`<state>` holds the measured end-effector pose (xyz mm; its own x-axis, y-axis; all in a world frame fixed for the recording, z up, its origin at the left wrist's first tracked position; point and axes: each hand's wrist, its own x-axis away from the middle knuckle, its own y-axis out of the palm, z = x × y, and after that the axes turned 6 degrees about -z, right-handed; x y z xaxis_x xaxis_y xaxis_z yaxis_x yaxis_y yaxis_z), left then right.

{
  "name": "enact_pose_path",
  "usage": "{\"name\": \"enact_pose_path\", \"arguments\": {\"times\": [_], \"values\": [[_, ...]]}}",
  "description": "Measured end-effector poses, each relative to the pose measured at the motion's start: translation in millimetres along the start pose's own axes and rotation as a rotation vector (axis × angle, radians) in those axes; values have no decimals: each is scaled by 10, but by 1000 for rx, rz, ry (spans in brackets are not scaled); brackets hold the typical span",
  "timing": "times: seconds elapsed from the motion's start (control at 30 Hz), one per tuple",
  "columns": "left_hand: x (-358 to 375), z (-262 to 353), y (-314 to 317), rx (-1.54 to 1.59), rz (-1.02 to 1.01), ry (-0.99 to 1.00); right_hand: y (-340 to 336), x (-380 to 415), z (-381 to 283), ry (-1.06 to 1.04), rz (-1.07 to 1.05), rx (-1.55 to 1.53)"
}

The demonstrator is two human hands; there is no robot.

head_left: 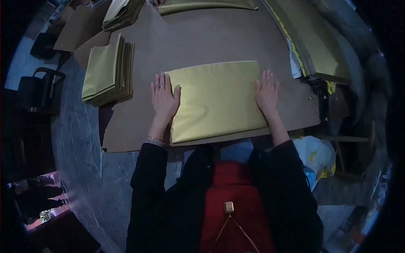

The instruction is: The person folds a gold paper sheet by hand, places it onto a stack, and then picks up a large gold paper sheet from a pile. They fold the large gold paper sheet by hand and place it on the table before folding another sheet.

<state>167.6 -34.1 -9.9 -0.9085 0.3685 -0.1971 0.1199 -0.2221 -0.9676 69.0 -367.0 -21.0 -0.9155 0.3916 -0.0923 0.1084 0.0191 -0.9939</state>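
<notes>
From my remote view, both arms (148, 168) reach forward, converging slightly. My left hand (165, 98) lies palm down, fingers extended forward and slightly parted, thumb toward the midline. My right hand (267, 96) mirrors it (a near-symmetrical pair, I note), palm down, fingers extended, thumb likewise inward; both wrists (273, 117) are nearly straight.

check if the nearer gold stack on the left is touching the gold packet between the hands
Apart. The head view shows bare cardboard between the nearer gold stack and the gold packet.
</notes>
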Motion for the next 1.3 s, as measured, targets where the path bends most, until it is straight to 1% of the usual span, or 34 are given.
{"name": "enact_pose_path", "arguments": {"times": [0.03, 0.07, 0.1, 0.13, 0.17, 0.2, 0.27, 0.3, 0.37, 0.43, 0.5, 0.6, 0.63, 0.7, 0.73, 0.8, 0.83, 0.87, 0.9, 0.93, 0.97, 1.0, 1.07, 1.1, 1.17, 1.2, 1.27, 1.3], "values": [[17, 11, -32, -22, 60, 34, -42, 66, -67, -10, -5, -4], [55, 28, -99, -87, 74, 95, -149, 164, -217, -87, 82, -51], [102, 74, -143, -64, 51, 104, -214, 234, -396, -162, 173, -99], [176, 149, -187, -38, 22, 115, -220, 295, -660, -184, 165, -149], [240, 245, -258, 1, -38, 132, -279, 408, -922, -264, 87, -179], [302, 287, -209, 0, -43, 129, -341, 521, -1154, -344, 10, -206], [400, 324, -79, 43, -64, 151, -186, 678, -1522, -462, 19, -209], [444, 355, -70, 76, -84, 127, -100, 722, -1581, -467, 18, -214], [459, 368, -51, 83, -93, 106, -7, 790, -1673, -482, -22, -266], [474, 363, -23, 103, -119, 72, -8, 793, -1647, -478, -44, -250], [472, 374, -47, 127, -123, 55, -12, 804, -1635, -476, 4, -252], [499, 375, -50, 184, -75, 9, -9, 802, -1621, -474, -2, -220], [535, 356, -18, 171, 39, 35, -9, 797, -1615, -478, -10, -233], [626, 309, -171, 76, 25, 73, -18, 801, -1625, -476, -16, -222], [688, 298, -243, 97, -22, 60, -15, 802, -1634, -466, -5, -234], [902, 226, -313, 45, -80, 110, -7, 804, -1628, -470, 0, -240], [993, 184, -352, 18, -174, 155, -7, 806, -1626, -467, -8, -254], [1076, 135, -401, 19, -175, 158, -13, 807, -1623, -464, -8, -253], [1148, 81, -457, 74, -272, 192, -13, 806, -1626, -464, -9, -258], [1180, 7, -496, 130, -369, 226, -14, 805, -1632, -465, -9, -264], [1166, -67, -536, 143, -423, 235, -6, 811, -1639, -460, -20, -224], [1149, -114, -569, 144, -425, 236, 3, 822, -1642, -459, -23, -224], [1081, -186, -634, 129, -554, 274, -25, 840, -1682, -447, -14, -149], [1061, -209, -617, 139, -556, 291, -70, 888, -1717, -470, -25, -62], [1028, -207, -655, 110, -555, 285, -191, 1065, -1847, -565, -16, -152], [1005, -201, -661, 81, -558, 284, -284, 1165, -1946, -632, -134, -204], [1005, -325, -571, 117, -536, 328, -228, 1361, -2045, -739, -104, -173], [980, -317, -580, 103, -546, 327, -184, 1389, -2071, -736, -106, -281]]}}
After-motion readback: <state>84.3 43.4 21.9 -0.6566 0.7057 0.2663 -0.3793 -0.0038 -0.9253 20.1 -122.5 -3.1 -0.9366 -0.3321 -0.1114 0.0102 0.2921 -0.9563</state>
